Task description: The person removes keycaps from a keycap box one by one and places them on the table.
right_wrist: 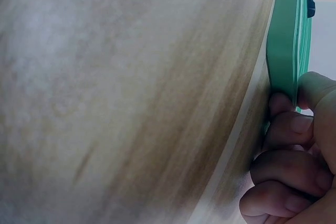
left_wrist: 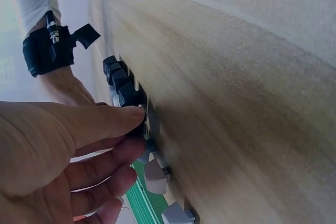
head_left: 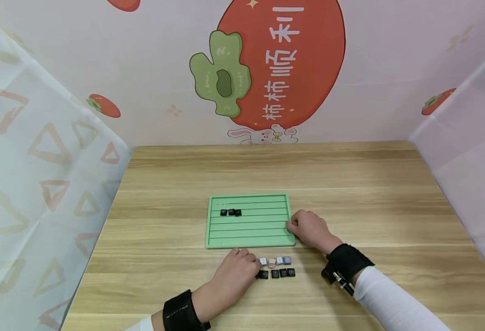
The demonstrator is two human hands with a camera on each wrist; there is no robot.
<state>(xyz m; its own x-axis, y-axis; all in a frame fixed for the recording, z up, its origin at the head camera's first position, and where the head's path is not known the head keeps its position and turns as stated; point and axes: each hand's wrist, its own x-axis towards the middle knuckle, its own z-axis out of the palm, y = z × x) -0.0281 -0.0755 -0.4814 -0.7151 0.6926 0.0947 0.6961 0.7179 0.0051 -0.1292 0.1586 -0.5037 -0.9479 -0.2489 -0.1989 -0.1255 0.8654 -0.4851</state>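
Note:
A green ridged board (head_left: 248,233) lies on the table, with 3 black keycaps (head_left: 231,212) side by side on an upper strip. My right hand (head_left: 313,230) grips the board's right edge, thumb on top and fingers curled below, as the right wrist view shows. Just in front of the board, my left hand (head_left: 236,273) pinches a black keycap (left_wrist: 137,129) between thumb and index finger; the fingers hide most of it. Beside that hand are a row of light keycaps (head_left: 279,260) and, nearer me, a row of black keycaps (head_left: 283,272).
The wooden table (head_left: 163,207) extends around the board on all sides. A printed cloth (head_left: 155,92) stands along the back edge, with further cloth walls at left and right. Both wrists wear black straps (head_left: 347,262).

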